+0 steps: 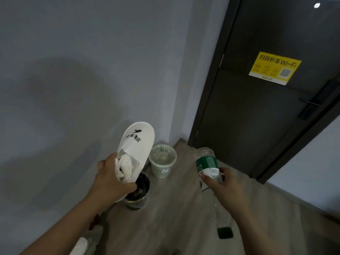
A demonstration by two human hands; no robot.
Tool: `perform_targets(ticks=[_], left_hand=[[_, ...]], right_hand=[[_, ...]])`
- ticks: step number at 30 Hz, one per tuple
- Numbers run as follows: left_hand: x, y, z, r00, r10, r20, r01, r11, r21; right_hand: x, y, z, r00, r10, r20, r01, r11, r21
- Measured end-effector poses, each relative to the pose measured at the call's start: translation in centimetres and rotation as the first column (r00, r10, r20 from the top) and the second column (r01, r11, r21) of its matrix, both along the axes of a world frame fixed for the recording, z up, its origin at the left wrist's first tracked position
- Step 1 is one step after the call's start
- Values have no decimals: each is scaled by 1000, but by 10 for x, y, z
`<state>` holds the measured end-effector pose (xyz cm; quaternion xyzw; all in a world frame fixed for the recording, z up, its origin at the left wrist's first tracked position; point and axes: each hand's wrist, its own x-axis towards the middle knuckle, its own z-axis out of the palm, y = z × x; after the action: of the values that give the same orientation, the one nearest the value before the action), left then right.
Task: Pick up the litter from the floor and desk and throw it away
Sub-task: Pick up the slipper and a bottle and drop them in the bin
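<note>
white slipper (137,144) in left hand (112,181), bottle (207,162) in right hand (226,192)

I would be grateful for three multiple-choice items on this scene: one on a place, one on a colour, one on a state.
1. Where is the paper tub? A on the floor near the bin; B on a desk; C in a hand.
2. What colour is the door sticker? A red; B yellow; C blue.
3. The slipper is: A on the floor; B in the bin; C gripped by the left hand.
Answers: 1 A, floorboards lie under it; 2 B, its ground is yellow; 3 C, fingers curl round it.
</note>
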<state>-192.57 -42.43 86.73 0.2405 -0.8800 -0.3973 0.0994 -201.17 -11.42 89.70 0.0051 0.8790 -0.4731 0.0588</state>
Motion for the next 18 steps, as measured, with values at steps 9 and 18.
perform_targets(ticks=[9,18], left_hand=[[-119,41,1,991,135,14,-136,990,38],[-172,27,-35,950,275,150,-288,955,75]], right_hand=[[-170,0,2,986,159,43,-158,987,-38],[-267,-42,-40,944,295,149,-296,955,-18]])
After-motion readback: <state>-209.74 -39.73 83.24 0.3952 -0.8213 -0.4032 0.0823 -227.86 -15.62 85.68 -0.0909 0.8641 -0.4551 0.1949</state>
